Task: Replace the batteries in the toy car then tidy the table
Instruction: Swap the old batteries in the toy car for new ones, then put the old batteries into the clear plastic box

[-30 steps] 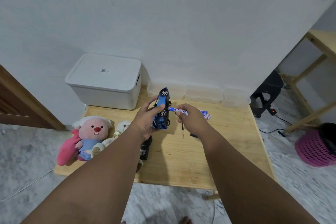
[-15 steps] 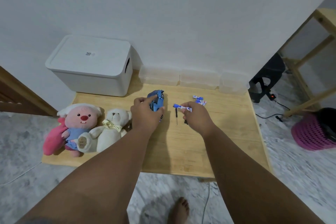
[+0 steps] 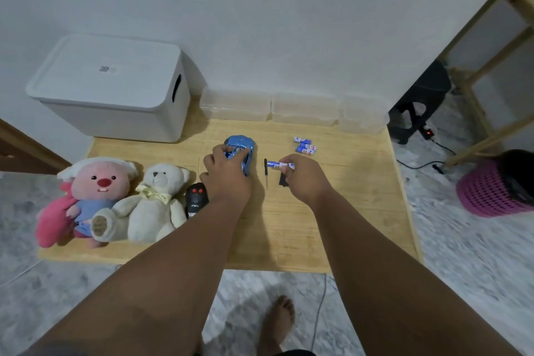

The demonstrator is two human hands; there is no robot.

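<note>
Through my head camera, my left hand (image 3: 228,179) sits at the centre of the frame, fingers curled over the blue toy car (image 3: 244,147), which seems to rest on the wooden worktop (image 3: 346,211) just above my knuckles; my right hand (image 3: 303,179), just right of centre, pinches one battery (image 3: 274,165) that points left toward the car; a small screwdriver (image 3: 266,172) lies between my two hands; a dark flat piece (image 3: 282,180) lies under my right fingers, though I cannot tell what it is; more batteries (image 3: 304,146) cluster above my right hand; at the left sit a pink plush (image 3: 86,191), a white teddy bear (image 3: 156,202) and a black remote (image 3: 196,196); a white lidded box (image 3: 115,89) stands at the upper left.
</note>
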